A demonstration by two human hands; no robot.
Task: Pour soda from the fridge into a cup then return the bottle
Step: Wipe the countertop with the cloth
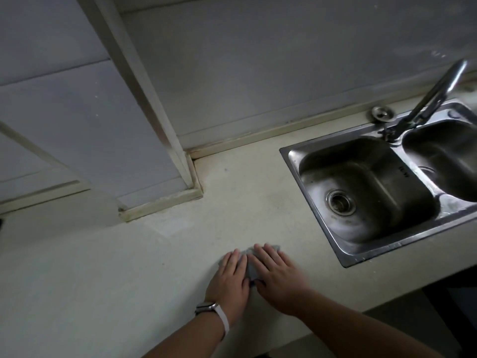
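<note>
White-strapped watch (206, 307): it sits on your left wrist, nearest the camera; it plays no part in the work.
Left hand (228, 277): it lies flat with the fingers straight and together, pressing on the left part of the cloth; it grips nothing.
Right hand (273, 275): also flat with straight fingers, pressing on the right part; your two hands lie side by side, nearly touching at the thumbs.
Grey-blue cloth (248, 266): mostly hidden under your palms; it shows only in the gap between them and just past your fingertips. Flat palms give little hold, so it may bunch or slip as you push; if it is damp, your hands may be slick when you take up the bottle, and I judge that the chief risk.
Countertop (129, 254): pale and dull; any wet film left here could let a cup slide during the pour; its front edge runs close under your forearms, so a cup set there could be knocked off.
Sink (335, 244): steel, two basins, near your right hand; a cloth pushed rightward could drop over the rim.
Faucet (436, 91): slants up and to the right, well apart from your hands.
Tiled wall (284, 60): farthest; no fridge, bottle or cup shows anywhere before it, so you cannot tell where the bottle is, which way it points or how its long axis lies; the cloth's visible strip runs roughly away from you.
</note>
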